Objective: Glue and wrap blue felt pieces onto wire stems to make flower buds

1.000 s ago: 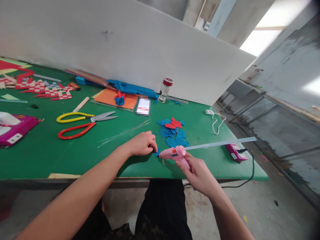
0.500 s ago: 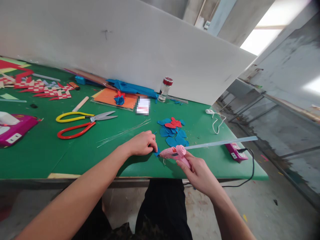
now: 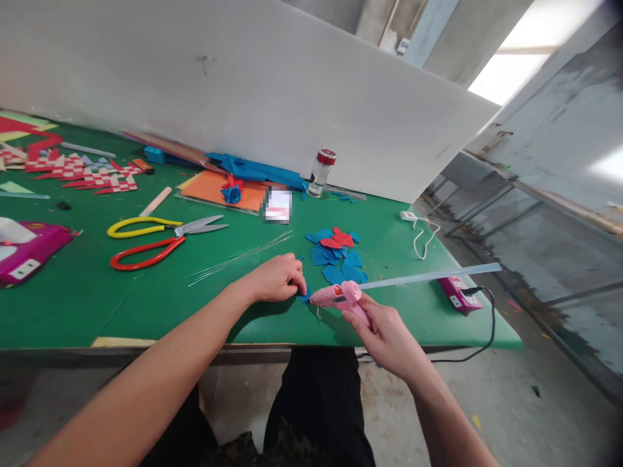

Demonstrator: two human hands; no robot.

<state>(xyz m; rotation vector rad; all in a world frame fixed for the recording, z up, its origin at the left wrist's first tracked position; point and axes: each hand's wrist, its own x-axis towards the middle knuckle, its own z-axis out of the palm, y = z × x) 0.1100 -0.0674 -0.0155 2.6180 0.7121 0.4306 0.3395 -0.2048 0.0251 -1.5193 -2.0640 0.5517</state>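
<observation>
My right hand point(image 3: 382, 324) is wrapped round the handle of a pink hot glue gun point(image 3: 335, 296). A long translucent glue stick point(image 3: 428, 277) juts out of its back to the right. The gun's nozzle points left at a small blue paper piece point(image 3: 305, 296), close to or touching it. Closed fingers of my left hand point(image 3: 280, 279) grip that blue piece, most of which they hide. Just beyond the gun lie loose blue petals point(image 3: 353, 269) with red petals point(image 3: 338, 239) on top of them.
Scissors point(image 3: 180, 230) lie open on the left, near several thin wires point(image 3: 238, 258). A lidded glass jar point(image 3: 321, 174) stands by the white board. At the right edge sits a purple power strip point(image 3: 457, 295) with a black cord; a white cable point(image 3: 424, 237) lies farther back.
Almost nothing differs. Both hands, the glue gun and the blue piece keep their places, apart from a very slight shift of the view.
</observation>
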